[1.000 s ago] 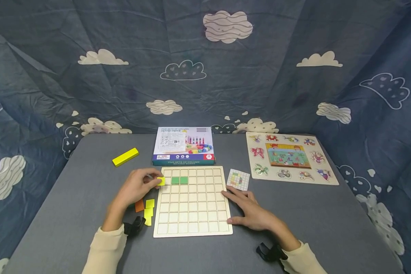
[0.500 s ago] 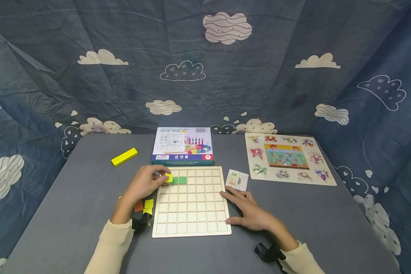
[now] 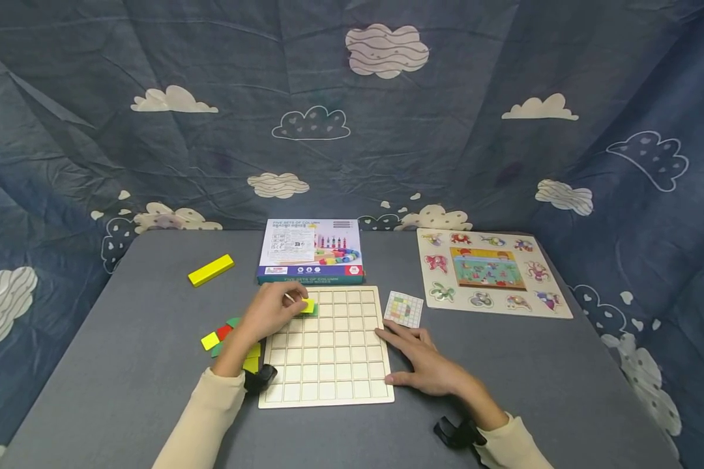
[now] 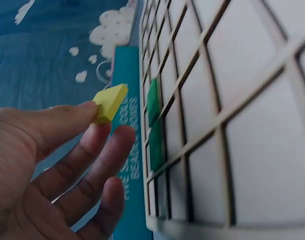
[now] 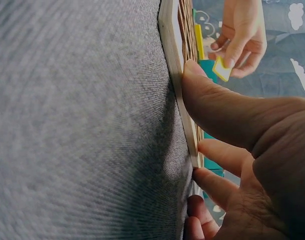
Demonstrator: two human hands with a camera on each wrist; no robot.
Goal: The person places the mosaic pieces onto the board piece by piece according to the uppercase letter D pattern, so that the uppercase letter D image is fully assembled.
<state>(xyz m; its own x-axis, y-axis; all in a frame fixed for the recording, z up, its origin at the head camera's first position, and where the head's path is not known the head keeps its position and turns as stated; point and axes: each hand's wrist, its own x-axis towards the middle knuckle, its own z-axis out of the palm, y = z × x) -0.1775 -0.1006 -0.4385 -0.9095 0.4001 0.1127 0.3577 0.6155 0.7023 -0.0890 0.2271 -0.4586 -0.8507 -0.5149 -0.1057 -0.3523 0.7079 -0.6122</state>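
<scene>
My left hand [image 3: 272,311] pinches a yellow square tile [image 4: 109,104] between thumb and index finger, its other fingers loosely bent. In the left wrist view, the tile is raised off the wooden grid board [image 3: 326,356], near its far side. Two green tiles [image 4: 153,102] sit side by side in cells there; from the head view the left hand and yellow tile largely cover them. Against the board's right edge rests my right hand [image 3: 425,361], fingers extended, with the thumb [image 5: 212,97] and fingertips touching the edge.
Left of the board lie loose yellow, red and green tiles [image 3: 210,341], partly under the left forearm. A yellow bar [image 3: 211,270] lies farther back. Behind the board is a printed box [image 3: 311,251]; a small pattern card [image 3: 403,309] and an animal puzzle [image 3: 495,273] are to the right.
My left hand has carried the yellow tile rightward, from the board's left edge to over the green tiles. Loose tiles left of the forearm have come into view. The right hand stays put.
</scene>
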